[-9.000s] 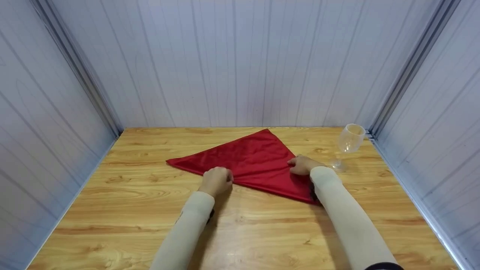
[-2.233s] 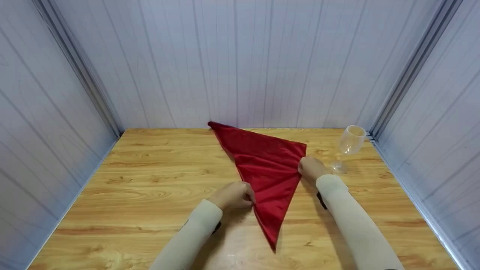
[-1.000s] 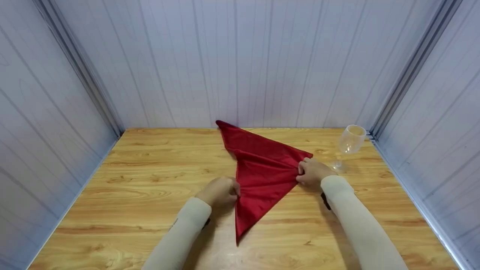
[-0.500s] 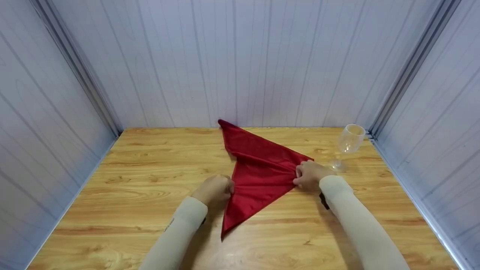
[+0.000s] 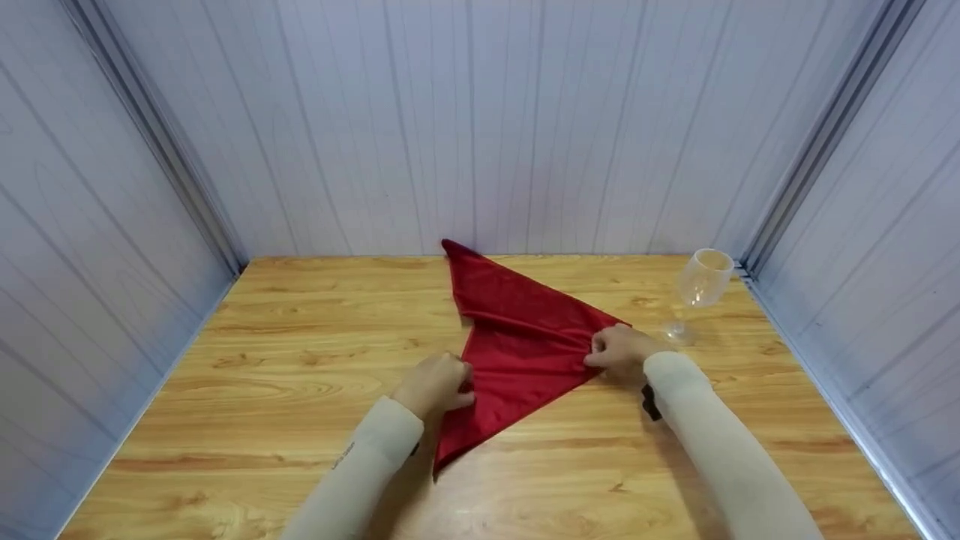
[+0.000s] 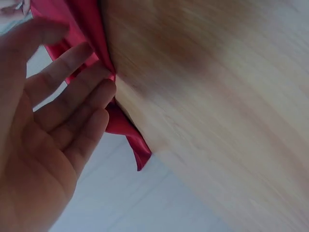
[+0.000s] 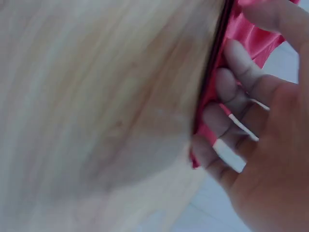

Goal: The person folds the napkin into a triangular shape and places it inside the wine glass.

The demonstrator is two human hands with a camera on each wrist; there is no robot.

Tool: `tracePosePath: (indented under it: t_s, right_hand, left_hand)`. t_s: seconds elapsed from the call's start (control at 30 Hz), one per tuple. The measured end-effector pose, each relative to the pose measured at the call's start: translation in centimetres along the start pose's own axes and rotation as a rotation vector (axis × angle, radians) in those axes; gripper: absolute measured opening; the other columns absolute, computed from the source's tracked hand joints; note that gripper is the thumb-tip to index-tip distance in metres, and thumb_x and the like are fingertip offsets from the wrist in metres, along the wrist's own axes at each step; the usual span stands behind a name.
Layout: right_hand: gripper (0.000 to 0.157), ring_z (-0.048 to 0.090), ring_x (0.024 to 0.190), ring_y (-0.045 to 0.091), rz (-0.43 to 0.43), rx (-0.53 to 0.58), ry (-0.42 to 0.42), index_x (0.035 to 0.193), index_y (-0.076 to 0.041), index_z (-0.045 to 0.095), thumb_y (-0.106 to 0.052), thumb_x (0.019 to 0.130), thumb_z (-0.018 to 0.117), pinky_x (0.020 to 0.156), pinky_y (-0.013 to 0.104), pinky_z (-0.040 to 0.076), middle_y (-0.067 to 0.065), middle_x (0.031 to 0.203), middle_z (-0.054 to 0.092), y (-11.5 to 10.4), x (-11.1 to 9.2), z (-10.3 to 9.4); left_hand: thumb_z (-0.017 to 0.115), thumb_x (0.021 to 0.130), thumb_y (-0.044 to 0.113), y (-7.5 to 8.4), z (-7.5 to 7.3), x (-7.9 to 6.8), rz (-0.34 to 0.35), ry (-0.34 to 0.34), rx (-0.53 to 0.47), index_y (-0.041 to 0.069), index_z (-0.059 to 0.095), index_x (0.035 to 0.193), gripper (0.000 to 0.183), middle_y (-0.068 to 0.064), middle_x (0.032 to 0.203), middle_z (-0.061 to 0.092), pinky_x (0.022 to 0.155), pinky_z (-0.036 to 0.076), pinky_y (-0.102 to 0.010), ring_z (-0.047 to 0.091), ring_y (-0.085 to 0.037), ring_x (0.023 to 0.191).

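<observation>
A red satin cloth napkin (image 5: 517,352), folded in a pointed shape, lies on the wooden table with creases across it. One tip reaches the back wall and another points toward me. My left hand (image 5: 431,386) is at its left edge. In the left wrist view the fingers (image 6: 72,99) are loosely bent against the cloth's edge, with the thumb apart from them. At the opposite edge is my right hand (image 5: 624,351). In the right wrist view its fingers (image 7: 217,118) touch the folded edge, while the thumb stands away from them over the cloth.
A clear wine glass (image 5: 703,281) stands upright just beyond my right hand, close to the table's right back corner. Pale panel walls (image 5: 480,135) enclose the table (image 5: 300,330) at the back and both sides.
The napkin has turned: its left tip now points to the back wall, and its near tip has swung leftward. Both hands have shifted along its edges, and the left thumb has just parted from the fingers.
</observation>
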State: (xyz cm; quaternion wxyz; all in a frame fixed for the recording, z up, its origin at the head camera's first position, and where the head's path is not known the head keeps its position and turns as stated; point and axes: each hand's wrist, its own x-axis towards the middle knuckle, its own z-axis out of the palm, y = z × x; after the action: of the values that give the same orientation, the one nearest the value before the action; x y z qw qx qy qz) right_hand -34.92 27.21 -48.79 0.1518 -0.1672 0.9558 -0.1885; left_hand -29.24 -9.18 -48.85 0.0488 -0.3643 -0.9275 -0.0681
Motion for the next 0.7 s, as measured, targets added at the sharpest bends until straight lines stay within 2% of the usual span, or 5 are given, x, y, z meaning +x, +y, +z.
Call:
tracePosePath:
  t_s: [0.17, 0.27, 0.33, 0.5, 0.7]
  right_hand:
    - [0.013, 0.053, 0.076, 0.017, -0.030, 0.138, 0.160, 0.085, -0.010, 0.060, -0.019, 0.094, 0.059, 0.073, 0.035, 0.043, 0.000, 0.080, 0.056, 1.5, 0.2, 0.4]
    - [0.010, 0.059, 0.088, 0.025, -0.051, 0.157, 0.260, 0.094, -0.005, 0.065, -0.013, 0.095, 0.059, 0.082, 0.043, 0.048, 0.007, 0.091, 0.063, 2.4, 0.4, 0.5]
    - [0.015, 0.060, 0.101, 0.032, -0.068, 0.150, 0.296, 0.104, 0.000, 0.067, -0.009, 0.095, 0.060, 0.091, 0.048, 0.047, 0.014, 0.104, 0.065, 2.9, 0.5, 0.6]
    - [0.037, 0.046, 0.129, 0.045, -0.083, 0.109, 0.237, 0.131, 0.006, 0.059, -0.010, 0.097, 0.059, 0.107, 0.057, 0.035, 0.027, 0.134, 0.056, 3.2, 0.5, 0.5]
    - [0.046, 0.037, 0.137, 0.048, -0.077, 0.049, 0.144, 0.142, 0.005, 0.050, -0.015, 0.101, 0.056, 0.111, 0.057, 0.029, 0.030, 0.145, 0.045, 2.8, 0.2, 0.5]
  left_hand:
    - [0.075, 0.088, 0.038, 0.8, 0.4, 0.4, -0.052, -0.071, 0.043, 0.006, 0.066, 0.074, 0.036, -0.006, 0.070, 0.057, 0.065, 0.053, -0.034, 0.057, -0.020, 0.066]
    - [0.075, 0.087, 0.037, 1.2, 0.6, 0.7, -0.048, -0.079, 0.070, 0.003, 0.066, 0.076, 0.036, -0.010, 0.078, 0.059, 0.069, 0.055, -0.036, 0.060, -0.023, 0.071]
    - [0.075, 0.087, 0.036, 1.4, 0.6, 0.8, -0.048, -0.085, 0.088, 0.002, 0.068, 0.077, 0.036, -0.011, 0.081, 0.061, 0.071, 0.055, -0.036, 0.062, -0.024, 0.073]
    - [0.074, 0.087, 0.036, 1.6, 0.7, 0.9, -0.065, -0.120, 0.103, 0.000, 0.069, 0.087, 0.036, -0.012, 0.087, 0.063, 0.076, 0.055, -0.035, 0.062, -0.024, 0.080]
    - [0.073, 0.088, 0.036, 1.6, 0.9, 0.6, -0.077, -0.128, 0.084, -0.003, 0.066, 0.109, 0.045, -0.017, 0.101, 0.064, 0.086, 0.054, -0.038, 0.064, -0.030, 0.094]
